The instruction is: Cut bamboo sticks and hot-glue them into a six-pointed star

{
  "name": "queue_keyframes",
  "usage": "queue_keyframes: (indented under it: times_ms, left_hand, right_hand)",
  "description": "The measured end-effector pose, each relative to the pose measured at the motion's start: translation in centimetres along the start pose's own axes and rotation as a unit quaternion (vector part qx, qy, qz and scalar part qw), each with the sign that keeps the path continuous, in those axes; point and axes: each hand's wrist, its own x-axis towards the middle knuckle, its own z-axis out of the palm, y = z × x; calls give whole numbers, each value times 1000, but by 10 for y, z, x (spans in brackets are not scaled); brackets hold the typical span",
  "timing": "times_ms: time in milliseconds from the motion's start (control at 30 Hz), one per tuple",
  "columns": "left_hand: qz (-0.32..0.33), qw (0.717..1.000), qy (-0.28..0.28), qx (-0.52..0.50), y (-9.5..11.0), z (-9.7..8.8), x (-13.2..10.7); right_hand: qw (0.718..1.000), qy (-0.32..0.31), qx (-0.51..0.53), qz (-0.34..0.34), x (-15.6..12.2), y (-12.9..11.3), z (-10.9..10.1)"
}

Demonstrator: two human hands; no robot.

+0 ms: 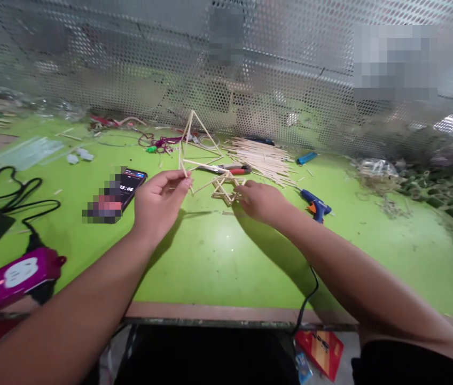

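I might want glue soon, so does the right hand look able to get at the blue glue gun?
Probably yes: the blue glue gun lies close beside the right forearm, nothing visibly blocking it, though the right hand is busy at the star-shaped stick frame.

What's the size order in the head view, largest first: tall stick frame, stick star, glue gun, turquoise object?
1. Tall stick frame
2. Stick star (partly hidden) and glue gun: too alike to rank
3. Turquoise object

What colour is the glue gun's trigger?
Orange; the trigger of the blue glue gun shows best in the head view.
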Motion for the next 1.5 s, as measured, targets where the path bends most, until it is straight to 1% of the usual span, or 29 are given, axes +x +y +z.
queue_keyframes:
  times_ms: [67,133,233,300,400,500,567,600,667,733,767,833,900,967,1033,1133,1400,1500]
  left_hand:
    - [-4,1000,2,-11,3,0,0]
    - [-1,1000,-2,-27,5,0,-1]
    - [-3,999,-10,-44,6,0,-4]
    - [-1,999,-23,-45,7,0,-7]
    - [24,997,-59,-35,12,0,-16]
    - [58,994,-95,1,16,0,-23]
    - [96,989,-110,36,17,0,-26]
    - [127,984,-116,54,16,0,-26]
    - [204,966,-135,87,13,0,-24]
    - [281,937,-168,118,11,-2,-21]
    - [311,921,-195,133,10,-4,-19]
    - [350,883,-262,173,12,-7,-18]
    - [371,844,-322,214,15,-11,-18]
    - [377,816,-361,249,18,-13,-20]
    - [365,804,-384,270,20,-14,-20]
    - [346,800,-402,281,19,-14,-19]
    - [359,772,-420,314,16,-13,-18]
    - [351,769,-433,314,17,-12,-20]
  right_hand:
    - [1000,2,-1,-7,-1,-1,5]
    - [1000,6,1,-16,-11,-4,9]
    - [999,3,6,-35,-37,-12,13]
    - [998,8,13,-64,-56,-19,16]
    - [993,25,32,-113,-79,-26,21]
    - [986,50,92,-131,-89,-21,24]
    - [973,91,170,-129,-91,-11,24]
    - [962,121,214,-122,-92,-4,24]
    - [933,184,294,-95,-92,8,22]
    - [909,218,352,-52,-92,16,21]
    - [901,219,373,-33,-91,17,21]
    - [892,201,405,-17,-90,17,23]
    - [890,177,420,-19,-87,13,25]
    - [892,162,421,-30,-85,9,28]
    - [895,152,418,-41,-84,7,31]
    - [901,142,407,-47,-83,6,34]
    - [913,126,382,-60,-82,4,39]
    - [914,126,379,-67,-80,1,42]
